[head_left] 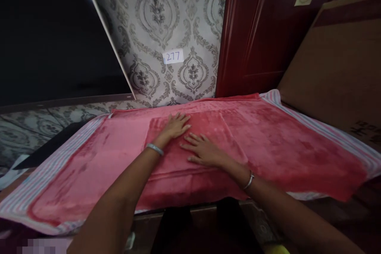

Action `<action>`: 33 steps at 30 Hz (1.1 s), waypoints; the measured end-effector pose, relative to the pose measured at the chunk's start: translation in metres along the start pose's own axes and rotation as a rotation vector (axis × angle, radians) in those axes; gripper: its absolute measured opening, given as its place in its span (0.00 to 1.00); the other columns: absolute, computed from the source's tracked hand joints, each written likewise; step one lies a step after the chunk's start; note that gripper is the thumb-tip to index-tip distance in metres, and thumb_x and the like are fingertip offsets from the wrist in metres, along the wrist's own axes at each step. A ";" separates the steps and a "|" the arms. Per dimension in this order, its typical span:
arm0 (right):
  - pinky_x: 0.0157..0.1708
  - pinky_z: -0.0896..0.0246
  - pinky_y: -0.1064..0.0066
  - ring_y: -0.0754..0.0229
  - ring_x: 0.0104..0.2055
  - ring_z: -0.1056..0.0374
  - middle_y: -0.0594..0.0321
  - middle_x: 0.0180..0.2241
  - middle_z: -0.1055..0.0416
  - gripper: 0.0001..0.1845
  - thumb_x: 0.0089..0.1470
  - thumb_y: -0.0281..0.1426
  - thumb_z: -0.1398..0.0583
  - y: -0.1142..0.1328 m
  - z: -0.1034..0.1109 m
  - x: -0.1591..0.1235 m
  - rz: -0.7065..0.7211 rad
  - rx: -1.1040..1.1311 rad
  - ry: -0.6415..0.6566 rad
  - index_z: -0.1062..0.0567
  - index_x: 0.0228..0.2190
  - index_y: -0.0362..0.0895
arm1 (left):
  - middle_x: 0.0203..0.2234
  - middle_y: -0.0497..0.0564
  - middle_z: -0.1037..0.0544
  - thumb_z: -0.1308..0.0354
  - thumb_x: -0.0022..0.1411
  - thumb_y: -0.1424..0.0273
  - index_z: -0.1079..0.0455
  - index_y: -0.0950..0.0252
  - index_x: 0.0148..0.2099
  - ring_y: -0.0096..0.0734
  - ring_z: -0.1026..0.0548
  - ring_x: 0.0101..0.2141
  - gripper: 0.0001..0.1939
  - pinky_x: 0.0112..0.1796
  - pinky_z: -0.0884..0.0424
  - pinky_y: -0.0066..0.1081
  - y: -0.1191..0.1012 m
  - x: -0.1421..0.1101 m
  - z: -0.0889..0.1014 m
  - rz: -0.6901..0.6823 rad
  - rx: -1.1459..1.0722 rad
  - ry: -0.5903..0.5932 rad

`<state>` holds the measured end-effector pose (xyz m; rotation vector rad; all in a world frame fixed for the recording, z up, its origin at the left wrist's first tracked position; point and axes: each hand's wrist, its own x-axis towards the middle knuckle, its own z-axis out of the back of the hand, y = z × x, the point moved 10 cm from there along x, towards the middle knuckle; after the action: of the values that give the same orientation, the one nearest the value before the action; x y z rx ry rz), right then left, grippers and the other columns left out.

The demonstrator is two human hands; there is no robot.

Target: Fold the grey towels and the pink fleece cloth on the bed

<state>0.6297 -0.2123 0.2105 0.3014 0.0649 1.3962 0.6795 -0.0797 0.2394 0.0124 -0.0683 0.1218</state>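
A pink-red plush cloth, folded into a rough square [217, 131], lies in the middle of a larger pink plush blanket [276, 143]. My left hand [175, 126] rests on the upper part of the folded cloth, palm down with fingers spread. Lower and to the right, my right hand [204, 151] is laid on the same cloth, its fingers also apart and pointing left. Neither hand grips anything. The fabric under both palms is hidden.
Striped cloth [65, 154] shows along the blanket's left and right ends. A dark television screen [59, 39] stands at the back left. A large cardboard box [342, 67] rises at the right. Behind are patterned wallpaper [157, 16] with a "277" label [173, 56] and a dark red wood panel [253, 31].
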 end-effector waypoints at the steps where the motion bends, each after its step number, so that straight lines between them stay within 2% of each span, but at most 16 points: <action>1: 0.69 0.65 0.39 0.43 0.75 0.61 0.56 0.73 0.55 0.33 0.67 0.50 0.47 -0.001 -0.006 -0.002 -0.008 -0.013 0.002 0.41 0.69 0.56 | 0.73 0.52 0.47 0.57 0.73 0.53 0.49 0.52 0.74 0.51 0.52 0.72 0.32 0.67 0.57 0.62 -0.003 0.004 -0.008 0.008 -0.011 0.009; 4: 0.71 0.66 0.42 0.46 0.75 0.60 0.58 0.73 0.54 0.32 0.69 0.50 0.49 0.000 -0.017 -0.008 -0.042 -0.027 -0.037 0.43 0.69 0.57 | 0.74 0.52 0.51 0.57 0.72 0.54 0.51 0.52 0.75 0.54 0.54 0.72 0.33 0.67 0.56 0.64 0.000 0.008 -0.031 0.068 -0.025 0.007; 8: 0.71 0.69 0.43 0.48 0.75 0.62 0.61 0.73 0.52 0.31 0.69 0.49 0.50 0.005 -0.022 -0.016 -0.033 0.009 -0.064 0.42 0.69 0.57 | 0.74 0.52 0.52 0.57 0.73 0.54 0.52 0.52 0.76 0.54 0.55 0.72 0.33 0.67 0.57 0.64 0.005 0.007 -0.042 0.058 -0.010 -0.015; 12: 0.72 0.71 0.44 0.49 0.76 0.66 0.64 0.73 0.52 0.33 0.68 0.49 0.49 0.013 -0.028 -0.028 -0.014 0.076 -0.093 0.45 0.70 0.57 | 0.74 0.52 0.51 0.57 0.73 0.55 0.51 0.51 0.75 0.52 0.55 0.72 0.32 0.67 0.54 0.63 0.007 0.008 -0.040 0.066 0.016 -0.016; 16: 0.72 0.69 0.45 0.51 0.76 0.65 0.62 0.73 0.51 0.35 0.66 0.51 0.46 0.020 -0.033 -0.044 -0.042 0.122 -0.139 0.44 0.70 0.57 | 0.74 0.53 0.51 0.58 0.73 0.56 0.51 0.52 0.75 0.52 0.55 0.72 0.32 0.67 0.55 0.63 0.004 0.007 -0.036 0.064 0.033 -0.019; 19: 0.71 0.61 0.49 0.52 0.74 0.57 0.61 0.71 0.46 0.34 0.66 0.50 0.45 0.021 -0.023 -0.056 -0.037 0.175 -0.159 0.39 0.68 0.56 | 0.74 0.54 0.52 0.59 0.73 0.55 0.51 0.54 0.75 0.53 0.55 0.72 0.32 0.67 0.55 0.62 0.003 0.006 -0.033 0.072 0.043 0.015; 21: 0.70 0.55 0.52 0.53 0.71 0.48 0.57 0.68 0.40 0.31 0.68 0.46 0.46 0.009 -0.004 -0.063 -0.058 0.180 -0.206 0.37 0.68 0.53 | 0.74 0.56 0.51 0.58 0.73 0.54 0.51 0.55 0.75 0.54 0.52 0.72 0.33 0.67 0.54 0.62 0.000 0.009 -0.027 0.071 0.044 0.041; 23: 0.69 0.53 0.50 0.52 0.69 0.44 0.54 0.66 0.37 0.29 0.69 0.42 0.47 -0.013 0.021 -0.071 -0.137 0.124 -0.287 0.36 0.67 0.49 | 0.73 0.58 0.49 0.57 0.72 0.52 0.51 0.56 0.75 0.54 0.51 0.72 0.34 0.67 0.55 0.61 -0.012 0.018 -0.017 0.038 0.040 0.044; 26: 0.69 0.59 0.42 0.47 0.72 0.50 0.52 0.68 0.41 0.29 0.68 0.40 0.47 -0.043 0.044 -0.077 -0.236 -0.004 -0.332 0.35 0.67 0.49 | 0.74 0.56 0.50 0.58 0.72 0.50 0.51 0.55 0.75 0.51 0.54 0.72 0.35 0.68 0.58 0.60 -0.051 0.040 0.002 -0.087 0.008 0.015; 29: 0.69 0.63 0.36 0.43 0.75 0.60 0.54 0.71 0.48 0.30 0.67 0.43 0.43 -0.056 0.031 -0.078 -0.251 -0.076 -0.248 0.36 0.67 0.53 | 0.74 0.52 0.52 0.58 0.72 0.48 0.52 0.51 0.75 0.51 0.56 0.73 0.34 0.68 0.61 0.60 -0.098 0.068 0.006 -0.223 -0.023 0.031; 31: 0.68 0.64 0.35 0.42 0.75 0.62 0.56 0.72 0.51 0.32 0.66 0.44 0.42 -0.059 0.013 -0.080 -0.265 -0.089 -0.200 0.38 0.68 0.55 | 0.74 0.52 0.52 0.57 0.71 0.46 0.52 0.50 0.75 0.54 0.57 0.73 0.36 0.68 0.61 0.61 -0.119 0.083 -0.004 -0.254 -0.020 0.079; 33: 0.69 0.64 0.36 0.43 0.75 0.62 0.58 0.73 0.52 0.32 0.66 0.43 0.43 -0.061 -0.001 -0.084 -0.289 -0.087 -0.194 0.40 0.68 0.57 | 0.75 0.52 0.53 0.57 0.70 0.46 0.51 0.51 0.75 0.58 0.56 0.72 0.37 0.67 0.60 0.62 -0.128 0.092 -0.020 -0.238 -0.017 0.119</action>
<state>0.6726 -0.3029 0.1840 0.3392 -0.1090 1.0750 0.7879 -0.1957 0.2252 -0.0035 0.0511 -0.1157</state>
